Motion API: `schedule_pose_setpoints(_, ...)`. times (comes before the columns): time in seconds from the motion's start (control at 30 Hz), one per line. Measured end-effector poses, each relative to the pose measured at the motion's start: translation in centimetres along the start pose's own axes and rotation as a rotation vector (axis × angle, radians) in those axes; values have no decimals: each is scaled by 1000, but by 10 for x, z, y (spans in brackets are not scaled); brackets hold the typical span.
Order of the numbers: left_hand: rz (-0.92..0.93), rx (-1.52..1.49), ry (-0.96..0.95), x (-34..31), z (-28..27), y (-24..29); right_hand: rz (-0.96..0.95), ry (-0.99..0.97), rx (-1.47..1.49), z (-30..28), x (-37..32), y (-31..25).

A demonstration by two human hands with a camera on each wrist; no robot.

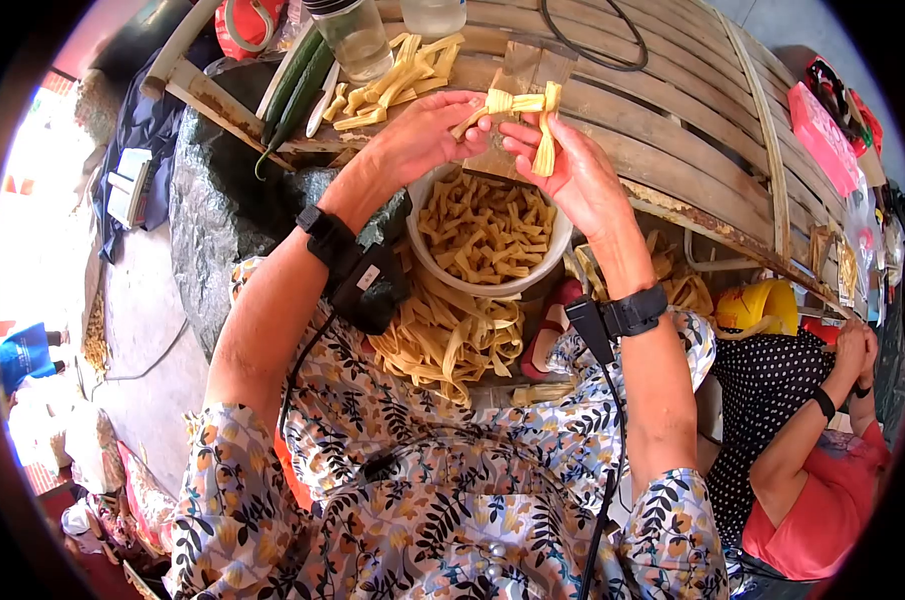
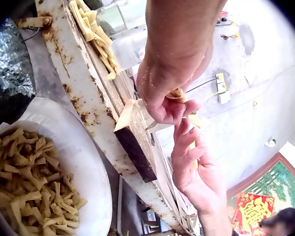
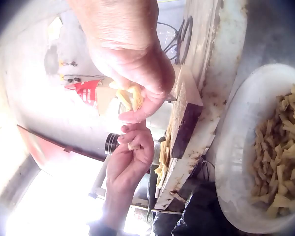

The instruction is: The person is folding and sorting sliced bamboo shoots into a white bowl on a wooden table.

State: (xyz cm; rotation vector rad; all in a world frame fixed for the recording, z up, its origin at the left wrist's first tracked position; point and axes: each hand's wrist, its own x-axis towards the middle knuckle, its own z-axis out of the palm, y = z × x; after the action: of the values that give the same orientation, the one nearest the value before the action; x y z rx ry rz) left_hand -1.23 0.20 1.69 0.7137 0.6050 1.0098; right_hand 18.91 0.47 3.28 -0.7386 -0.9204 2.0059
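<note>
A pale yellow flat strip, wrapped into a knot at its middle, is held up between both hands over the front edge of the wooden slatted bench. My left hand pinches its left end between thumb and fingers. The right hand holds the other end, where a loose tail hangs down past the fingers. In the right wrist view, yellow folds show between the right thumb and fingers. Directly below the hands is a white tub of many short knotted yellow pieces.
More yellow strips lie on the bench near a cucumber and a jar. Beneath the hands, a wooden block sits at the bench's rusty edge. Long strips are heaped below the tub. Another person sits at right.
</note>
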Motion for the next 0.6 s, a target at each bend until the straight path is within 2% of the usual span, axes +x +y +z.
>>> schedule_pose_setpoints(0.27, -20, -29, -2, 0, -9, 0, 20, -31, 45, -1, -1, -2)
schedule_pose_setpoints(0.37, 28, 73, -10, -4, -14, 7, 20, -15, 4, -10, -1, -2)
schedule_pose_setpoints(0.5, 106, 135, 79, -6, -17, 13, 10, 47, -54, -4, -4, -3)
schedule_pose_setpoints(0.6, 40, 108, 7, -9, -14, 13, 10, 85, -58, -4, -3, -1)
